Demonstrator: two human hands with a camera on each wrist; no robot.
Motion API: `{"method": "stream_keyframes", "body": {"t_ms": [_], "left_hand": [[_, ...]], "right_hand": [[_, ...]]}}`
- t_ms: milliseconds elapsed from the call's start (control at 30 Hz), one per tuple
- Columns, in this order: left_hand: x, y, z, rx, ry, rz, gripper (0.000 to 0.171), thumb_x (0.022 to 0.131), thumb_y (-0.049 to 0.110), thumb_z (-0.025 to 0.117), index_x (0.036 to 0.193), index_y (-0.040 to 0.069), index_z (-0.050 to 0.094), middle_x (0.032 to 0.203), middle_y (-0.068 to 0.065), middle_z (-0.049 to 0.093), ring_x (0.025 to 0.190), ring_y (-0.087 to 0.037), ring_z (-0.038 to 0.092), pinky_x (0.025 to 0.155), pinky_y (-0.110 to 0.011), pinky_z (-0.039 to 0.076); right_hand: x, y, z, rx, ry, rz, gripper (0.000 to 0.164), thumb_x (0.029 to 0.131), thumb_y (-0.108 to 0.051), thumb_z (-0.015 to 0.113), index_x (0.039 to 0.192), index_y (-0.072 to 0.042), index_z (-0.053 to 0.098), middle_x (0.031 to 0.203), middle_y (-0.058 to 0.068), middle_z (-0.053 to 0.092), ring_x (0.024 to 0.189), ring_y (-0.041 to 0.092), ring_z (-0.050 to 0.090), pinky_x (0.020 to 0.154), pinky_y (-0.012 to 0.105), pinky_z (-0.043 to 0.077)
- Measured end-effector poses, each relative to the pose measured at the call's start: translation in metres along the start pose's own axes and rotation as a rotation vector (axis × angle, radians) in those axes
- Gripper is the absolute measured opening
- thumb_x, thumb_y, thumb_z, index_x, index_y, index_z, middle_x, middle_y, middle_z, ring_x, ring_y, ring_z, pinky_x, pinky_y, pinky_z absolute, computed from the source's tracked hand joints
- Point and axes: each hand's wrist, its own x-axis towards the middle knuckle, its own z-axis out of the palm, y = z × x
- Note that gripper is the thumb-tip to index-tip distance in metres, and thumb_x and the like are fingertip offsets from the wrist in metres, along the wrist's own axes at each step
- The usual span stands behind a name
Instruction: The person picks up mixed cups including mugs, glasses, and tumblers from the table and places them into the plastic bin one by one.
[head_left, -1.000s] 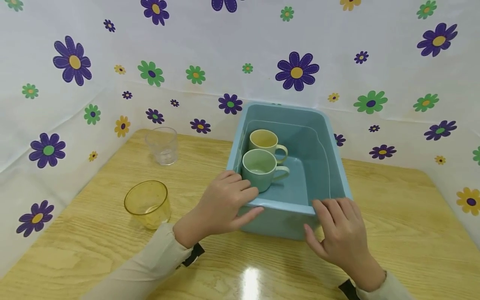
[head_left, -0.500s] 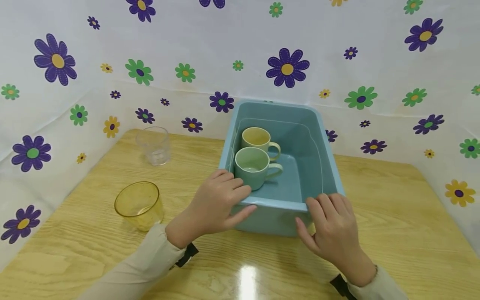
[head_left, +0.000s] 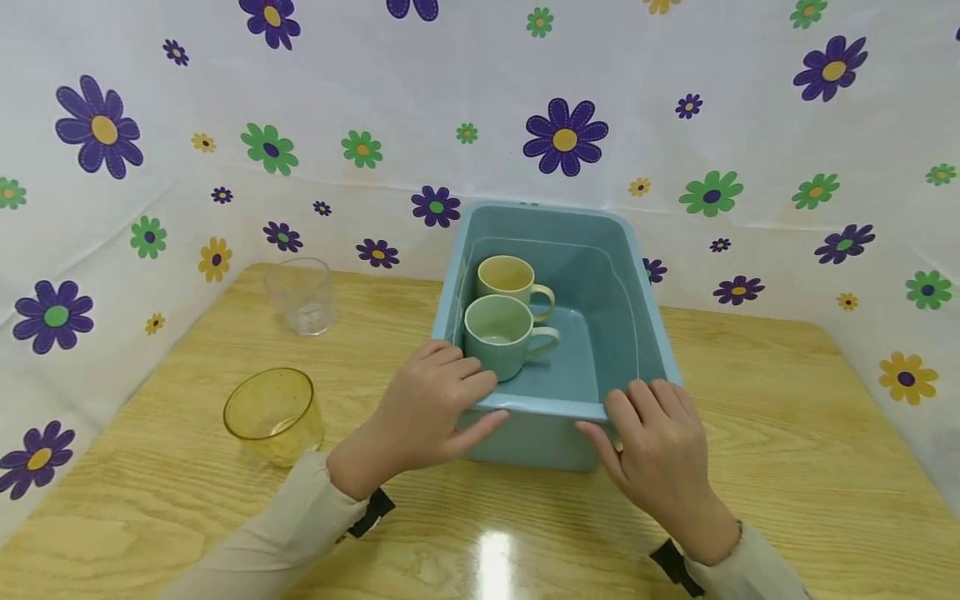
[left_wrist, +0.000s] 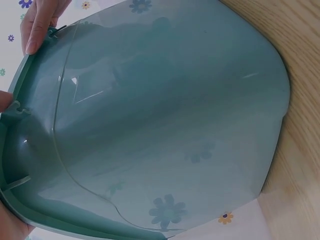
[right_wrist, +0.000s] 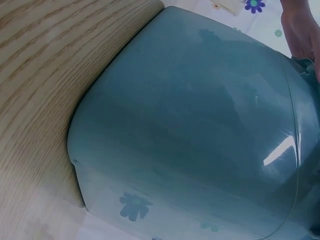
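Blue bin (head_left: 536, 439) rests on the table (head_left: 780, 467), fingers of left hand (head_left: 427, 404) and right hand (head_left: 660, 454) curled over its near rim (head_left: 551, 406). Judged light, stiff, slick; that rim appears the soundest hold (green mug (head_left: 501, 354) and yellow mug (head_left: 507, 282) inside, probably breakable).

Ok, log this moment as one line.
left hand: grips near rim of blue bin | right hand: grips same rim | in bin: green mug, yellow mug | on table, left of bin: amber cup, clear cup
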Motion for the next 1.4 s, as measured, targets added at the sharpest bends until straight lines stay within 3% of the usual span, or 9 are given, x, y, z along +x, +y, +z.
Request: {"method": "stream_keyframes", "body": {"t_ms": [300,433,633,867,1233,1400], "left_hand": [[-0.001,0.001,-0.002,-0.005,-0.075,-0.017,0.029,0.087,0.041,0.058,0.082,0.013,0.06,0.073,0.001,0.058,0.072,-0.018,0.055,0.076,-0.034,0.046],[0.001,0.002,-0.005,-0.023,-0.115,-0.036,0.028,0.084,0.04,0.063,0.092,0.013,0.064,0.085,0.0,0.062,0.082,-0.018,0.059,0.08,-0.034,0.047],[0.005,0.002,-0.013,-0.021,-0.116,-0.06,0.039,0.081,0.04,0.068,0.109,0.013,0.065,0.109,-0.005,0.065,0.103,-0.021,0.06,0.09,-0.037,0.047],[0.001,-0.004,-0.024,-0.006,-0.104,-0.101,0.067,0.074,0.047,0.07,0.129,0.013,0.053,0.13,-0.011,0.055,0.12,-0.028,0.05,0.102,-0.043,0.039],[-0.017,-0.019,-0.038,-0.029,-0.053,-0.174,0.08,0.074,0.049,0.067,0.139,0.011,0.041,0.138,-0.014,0.047,0.125,-0.031,0.043,0.105,-0.046,0.033],[-0.023,-0.025,-0.047,-0.015,-0.03,-0.215,0.076,0.087,0.065,0.04,0.14,0.009,0.04,0.137,-0.014,0.048,0.125,-0.031,0.042,0.104,-0.047,0.033]], "right_hand": [[-0.003,0.001,0.003,-0.001,0.018,-0.001,0.057,0.098,-0.051,0.034,0.07,-0.002,0.047,0.06,0.007,0.037,0.056,0.025,0.037,0.057,0.039,0.034],[-0.003,0.001,0.002,-0.002,0.02,-0.003,0.057,0.098,-0.05,0.035,0.07,-0.003,0.047,0.06,0.007,0.037,0.057,0.024,0.036,0.058,0.038,0.034],[-0.003,0.002,0.001,-0.005,0.024,-0.001,0.056,0.098,-0.05,0.036,0.07,-0.003,0.047,0.06,0.007,0.037,0.057,0.024,0.036,0.058,0.038,0.034],[-0.004,0.001,0.002,0.0,0.051,0.0,0.056,0.098,-0.049,0.038,0.068,-0.003,0.046,0.06,0.006,0.037,0.056,0.024,0.036,0.058,0.038,0.034],[-0.004,0.001,0.002,-0.004,0.04,0.006,0.055,0.098,-0.049,0.037,0.068,-0.003,0.047,0.059,0.006,0.037,0.056,0.024,0.037,0.058,0.038,0.035],[-0.002,0.001,0.004,0.001,0.046,0.001,0.055,0.098,-0.049,0.037,0.068,-0.003,0.047,0.059,0.006,0.036,0.056,0.024,0.037,0.058,0.038,0.035]]}}
